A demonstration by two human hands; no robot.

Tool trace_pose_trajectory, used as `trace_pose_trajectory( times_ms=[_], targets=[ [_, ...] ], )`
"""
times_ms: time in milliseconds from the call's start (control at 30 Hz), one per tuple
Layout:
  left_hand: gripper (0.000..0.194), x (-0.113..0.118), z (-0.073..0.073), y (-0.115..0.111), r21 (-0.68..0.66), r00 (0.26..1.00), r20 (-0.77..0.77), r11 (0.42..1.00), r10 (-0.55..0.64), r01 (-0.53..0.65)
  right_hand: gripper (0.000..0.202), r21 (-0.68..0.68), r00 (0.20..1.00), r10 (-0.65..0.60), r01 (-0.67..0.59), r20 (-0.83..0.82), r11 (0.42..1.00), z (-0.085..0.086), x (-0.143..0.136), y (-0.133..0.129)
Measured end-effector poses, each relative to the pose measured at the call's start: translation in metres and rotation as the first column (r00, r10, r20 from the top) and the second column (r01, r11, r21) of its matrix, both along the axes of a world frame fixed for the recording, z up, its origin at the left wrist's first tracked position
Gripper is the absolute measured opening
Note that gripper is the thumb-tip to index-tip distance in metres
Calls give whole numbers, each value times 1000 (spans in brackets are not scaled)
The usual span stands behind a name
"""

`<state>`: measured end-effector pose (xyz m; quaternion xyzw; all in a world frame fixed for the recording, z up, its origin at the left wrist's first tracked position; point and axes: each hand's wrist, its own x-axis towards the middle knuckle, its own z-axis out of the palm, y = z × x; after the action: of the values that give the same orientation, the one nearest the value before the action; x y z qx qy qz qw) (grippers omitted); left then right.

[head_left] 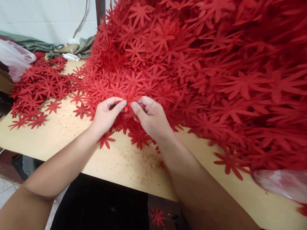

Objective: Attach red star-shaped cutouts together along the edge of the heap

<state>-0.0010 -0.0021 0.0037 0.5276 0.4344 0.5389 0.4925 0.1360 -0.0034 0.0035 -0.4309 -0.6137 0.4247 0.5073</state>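
Note:
Between my two hands is a red flower-shaped cutout (pixel 129 95) with long narrow petals, held just above the front of a big heap. My left hand (pixel 107 112) pinches it from the left, thumb against the fingertips. From the other side my right hand (pixel 150 115) grips it the same way, with the thumbs close together. Some of its petals are hidden behind my fingers. Many matching red cutouts (pixel 135 49) rise in a tall pile behind and to the right. A few loose ones, such as a red cutout (pixel 139 136), lie below my hands.
A smaller spread of red cutouts (pixel 45 84) lies at the left beside a white plastic bag (pixel 16 59). Red specks dot the light tabletop (pixel 134 166). Clear plastic (pixel 283 182) sits at the right edge. One cutout (pixel 157 216) is below the table's front edge.

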Motion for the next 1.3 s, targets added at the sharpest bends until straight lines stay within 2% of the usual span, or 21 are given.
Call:
trace_pose_trajectory(
  times_ms=[67,133,233,333,500,567,633,733,900,967,1067,1167,1300],
  targets=[
    [19,-2,1,2,-27,998,54,999,34,-32,20,-18,997,80,-81,-16,997,0,0,0],
    [16,-3,3,2,-75,992,109,996,61,-53,18,-30,994,102,-102,-32,994,-1,1,1],
    [10,-3,4,2,-150,981,177,987,82,-56,20,-53,996,56,-60,-63,997,-3,2,2],
    [10,-2,5,3,-197,971,215,978,105,-62,14,-56,998,-1,-2,-64,998,-2,2,3],
    [6,-10,7,7,-246,948,251,960,198,-136,8,-24,993,-102,101,-66,995,0,7,5],
    [5,-13,9,7,-240,954,244,964,174,-115,11,-23,985,-149,148,-91,989,0,9,7],
    [17,-13,10,5,-232,970,226,972,86,-33,12,-23,983,-162,160,-92,987,0,10,7],
    [32,-9,8,2,-260,978,207,961,-34,88,12,-20,992,-113,112,-48,994,0,7,5],
    [43,-10,1,5,-304,969,247,949,-4,81,20,56,1000,-6,5,10,998,-1,2,1],
    [39,-11,1,7,-296,967,253,949,-31,108,20,71,1000,-5,4,13,997,-2,2,1],
    [27,-12,2,9,-227,965,257,968,-51,111,16,76,997,-72,72,-14,994,-1,4,3],
    [20,-14,1,11,-181,969,246,983,18,27,12,79,984,-176,178,-41,981,0,7,5],
    [15,-16,2,12,-189,967,241,981,88,-42,10,60,963,-266,267,-35,962,-2,11,8]
  ],
)
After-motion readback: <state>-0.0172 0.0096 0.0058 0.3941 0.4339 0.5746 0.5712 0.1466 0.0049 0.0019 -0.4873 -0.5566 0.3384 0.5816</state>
